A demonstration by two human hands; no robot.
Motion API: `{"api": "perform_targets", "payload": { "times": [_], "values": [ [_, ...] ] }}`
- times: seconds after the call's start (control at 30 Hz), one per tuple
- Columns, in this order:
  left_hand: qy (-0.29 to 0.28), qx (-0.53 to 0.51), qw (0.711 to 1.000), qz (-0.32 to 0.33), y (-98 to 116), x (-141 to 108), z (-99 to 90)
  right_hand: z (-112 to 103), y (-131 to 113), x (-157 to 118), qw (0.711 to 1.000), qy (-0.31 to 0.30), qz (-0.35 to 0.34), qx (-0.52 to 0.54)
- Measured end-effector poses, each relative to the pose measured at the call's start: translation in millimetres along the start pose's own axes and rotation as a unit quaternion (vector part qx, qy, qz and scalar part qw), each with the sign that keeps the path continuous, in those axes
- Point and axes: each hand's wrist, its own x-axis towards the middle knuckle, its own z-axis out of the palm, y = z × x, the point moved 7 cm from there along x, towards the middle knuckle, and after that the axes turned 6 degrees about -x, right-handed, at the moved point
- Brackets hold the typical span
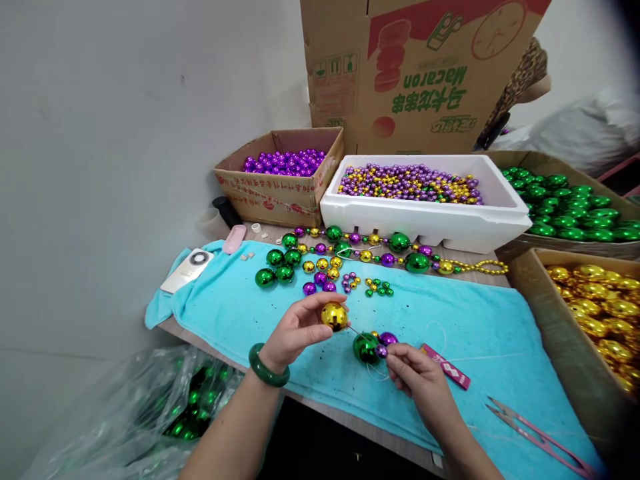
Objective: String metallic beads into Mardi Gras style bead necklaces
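Note:
My left hand (300, 328), with a green bangle at the wrist, grips a large shiny gold bead (333, 316) between thumb and fingers. My right hand (417, 373) pinches a small purple bead (382, 351). Between the hands runs a thin needle (356, 331), its tip at the gold bead; I cannot tell whether it is inside. A big green bead (365, 348) and a larger purple bead (389, 341) lie just beside my right fingertips. White thread (377, 373) loops below them on the turquoise towel (320, 380).
Loose beads sit in groups on the towel, behind them strung beads (399, 242). Pink-handled snips (540, 433) and a pink packet (453, 370) lie right. Around stand a white foam box (425, 217), a purple-bead carton (270, 200) and a gold-bead carton (535, 327). A phone (187, 270) lies left.

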Motion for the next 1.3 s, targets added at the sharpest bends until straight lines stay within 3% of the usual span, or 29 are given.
{"api": "perform_targets", "payload": {
  "times": [0.33, 0.6, 0.87, 1.3],
  "values": [
    [-0.025, 0.016, 1.0, 0.002, 4, -2, 0.2, 5, -6, -2, 1.0, -0.015, -0.005, 0.003],
    [-0.009, -0.004, 1.0, 0.01, 4, -2, 3.2, 5, 8, -1, 0.999, -0.021, 0.02, 0.04],
    [-0.038, -0.041, 0.998, 0.002, 1, 0, 8.7, 11, 15, -8, 0.993, -0.008, 0.057, 0.101],
    [0.022, -0.009, 0.998, 0.049, 6, 0, -1.5, 13, 3, -7, 0.997, -0.022, 0.03, 0.074]
  ]
}}
